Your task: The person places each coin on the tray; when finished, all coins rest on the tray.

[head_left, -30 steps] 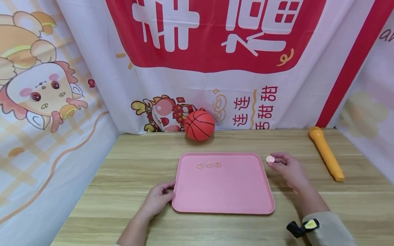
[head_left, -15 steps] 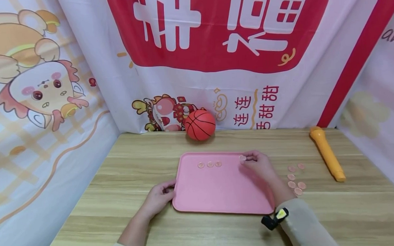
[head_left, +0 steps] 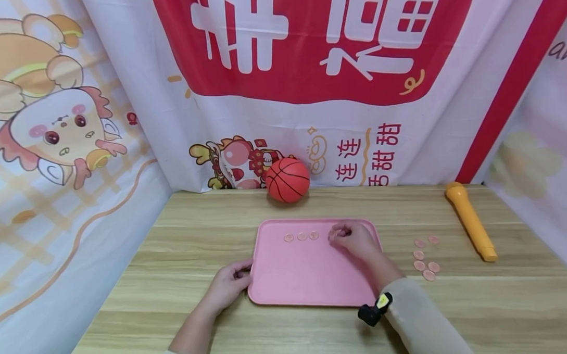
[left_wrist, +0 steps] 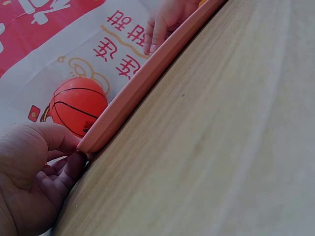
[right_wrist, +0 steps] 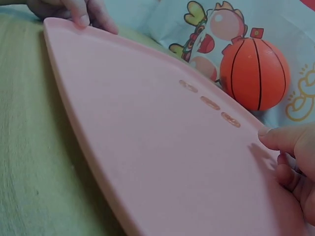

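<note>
Pinching the left rim of the pink tray point(head_left: 301, 275), the left hand point(head_left: 228, 287) was placed toward its near corner. This tray lay on the wooden table point(head_left: 205, 219) with its long axis going from left to right. Over the far right part, the right hand point(head_left: 357, 239) pinched a small disc point(head_left: 334, 233) between thumb and fingertips; I could not tell its exact tilt. Three flat discs point(head_left: 302, 237) lay in a row, left of these fingertips, and the row was roughly parallel to the far rim.
</note>
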Action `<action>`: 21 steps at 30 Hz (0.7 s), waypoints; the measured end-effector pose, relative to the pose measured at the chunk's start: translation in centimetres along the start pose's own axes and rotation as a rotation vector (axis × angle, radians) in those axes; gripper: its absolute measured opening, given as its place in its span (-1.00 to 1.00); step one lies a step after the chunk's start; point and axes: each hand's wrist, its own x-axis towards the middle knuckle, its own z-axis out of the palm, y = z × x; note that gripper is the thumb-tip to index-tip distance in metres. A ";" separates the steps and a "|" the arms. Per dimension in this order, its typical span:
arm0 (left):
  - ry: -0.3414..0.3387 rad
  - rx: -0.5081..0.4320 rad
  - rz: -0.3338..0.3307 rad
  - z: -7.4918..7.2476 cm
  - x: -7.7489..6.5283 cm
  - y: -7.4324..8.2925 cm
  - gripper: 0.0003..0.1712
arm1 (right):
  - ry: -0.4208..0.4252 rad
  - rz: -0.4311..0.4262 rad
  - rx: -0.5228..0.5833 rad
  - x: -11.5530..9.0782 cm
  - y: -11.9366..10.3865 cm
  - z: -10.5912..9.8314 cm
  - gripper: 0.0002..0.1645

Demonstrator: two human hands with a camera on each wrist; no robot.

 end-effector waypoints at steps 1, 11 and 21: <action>0.001 0.002 0.000 0.0 0.0 0.0 -0.47 | -0.006 -0.004 -0.002 0.0 0.1 0.1 -0.65; -0.004 0.018 0.001 -0.2 0.1 -0.3 -0.47 | -0.023 0.030 -0.030 0.2 -0.4 0.7 -0.64; -0.009 -0.006 0.009 -0.1 0.0 -0.1 -0.46 | -0.012 0.035 -0.108 0.8 -1.3 1.8 -0.61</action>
